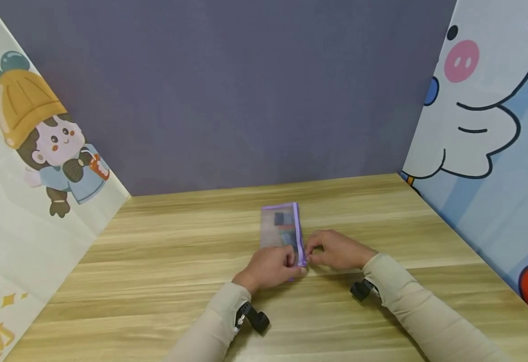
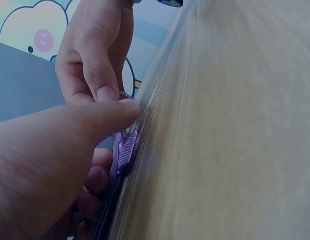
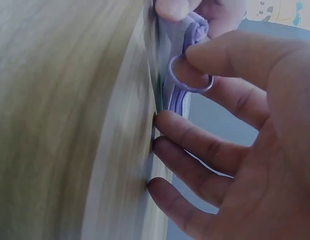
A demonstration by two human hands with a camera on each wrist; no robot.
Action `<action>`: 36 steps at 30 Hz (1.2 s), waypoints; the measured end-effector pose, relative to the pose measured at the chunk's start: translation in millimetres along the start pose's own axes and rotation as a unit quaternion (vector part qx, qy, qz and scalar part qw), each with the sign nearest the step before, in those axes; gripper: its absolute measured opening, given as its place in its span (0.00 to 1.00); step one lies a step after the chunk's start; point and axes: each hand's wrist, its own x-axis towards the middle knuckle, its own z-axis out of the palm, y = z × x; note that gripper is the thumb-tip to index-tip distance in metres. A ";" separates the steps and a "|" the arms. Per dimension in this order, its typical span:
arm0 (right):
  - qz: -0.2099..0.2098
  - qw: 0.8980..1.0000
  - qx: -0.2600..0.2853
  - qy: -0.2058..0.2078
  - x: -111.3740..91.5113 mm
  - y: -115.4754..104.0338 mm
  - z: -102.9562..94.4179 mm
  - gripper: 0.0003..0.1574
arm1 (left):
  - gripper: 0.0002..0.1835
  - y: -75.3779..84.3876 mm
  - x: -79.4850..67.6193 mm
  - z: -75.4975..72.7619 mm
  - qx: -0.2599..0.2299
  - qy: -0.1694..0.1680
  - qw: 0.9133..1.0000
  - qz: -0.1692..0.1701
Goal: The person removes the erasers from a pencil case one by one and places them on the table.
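While the left hand point(image 1: 268, 266) pins the near corner, the right hand point(image 1: 336, 250) pinches a small purple ring point(image 3: 197, 91)

Where the two hands meet, mid-tabletop, lies a flat, narrow pouch of translucent mesh point(image 1: 269, 229) with purple trim. Long side points away from the person; a lilac-purple zip band point(image 1: 297, 229) runs down its right edge.

Left grip: clamped on the pouch's near right corner, thumb on the near side, other fingers curled on the far side. Near end of the pouch partly covered by this hand; the rest stretches out beyond it.

Right grip: thumb and forefinger together on the ring, just beside the near end of the zip band. Remaining fingers spread, loosely bent, tips down by the wood. Pouch body lies to the left of this hand. How the ring joins the zip: cannot tell.

Inside the mesh: dark shapes and a reddish strip, too blurred to name.

Surroundings: tabletop of pale yellow-brown wood grain point(image 1: 155, 271); plain grey-purple panel point(image 1: 245, 100) behind; printed cartoon figure in a yellow cap point(image 1: 28, 105) at left, white cartoon animal with pink snout point(image 1: 485, 75) at right. Pale beige sleeves point(image 1: 431, 301) on both arms.
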 end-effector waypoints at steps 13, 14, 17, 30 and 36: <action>0.011 1.000 0.003 0.018 0.2 4.0 -0.9 0.05 | 0.11 2.2 1.0 -0.6 0.007 0.007 0.999 0.042; 0.012 1.000 0.003 0.019 0.1 4.1 -1.2 0.04 | 0.12 2.3 1.2 -0.9 0.005 0.005 0.999 0.044; 0.013 1.000 0.003 0.019 -0.5 3.6 -1.8 0.03 | 0.13 2.4 1.1 -1.4 -0.001 0.000 0.999 0.046; 0.027 0.999 -0.005 0.025 1.0 0.3 -0.1 0.04 | 0.14 -2.5 2.0 -0.2 -0.002 -0.007 0.999 0.054; 0.031 0.999 -0.005 0.024 1.8 0.8 0.0 0.04 | 0.14 -2.7 2.1 -0.3 -0.001 -0.008 0.998 0.056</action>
